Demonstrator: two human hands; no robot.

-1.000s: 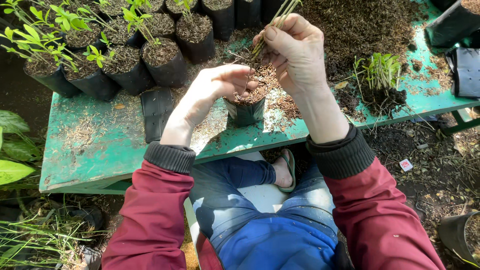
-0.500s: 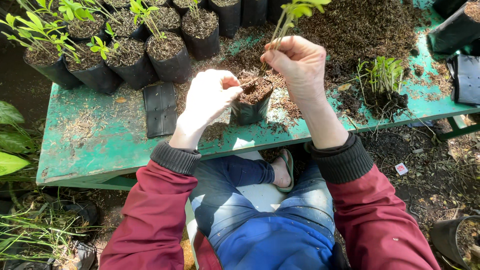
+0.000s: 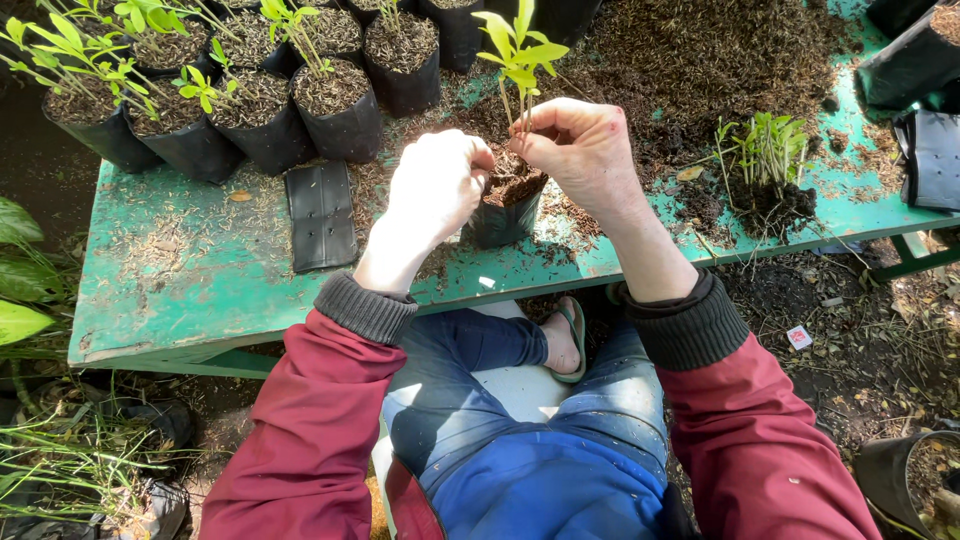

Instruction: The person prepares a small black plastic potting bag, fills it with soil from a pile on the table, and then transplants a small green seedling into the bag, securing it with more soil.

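Upright, seedling pinched in right hand, left hand curled on soil-filled bag

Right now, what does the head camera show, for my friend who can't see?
Two hands plant a seedling: the right hand pinches its stem over a small black soil bag, the left hand touching the soil, on a green table.
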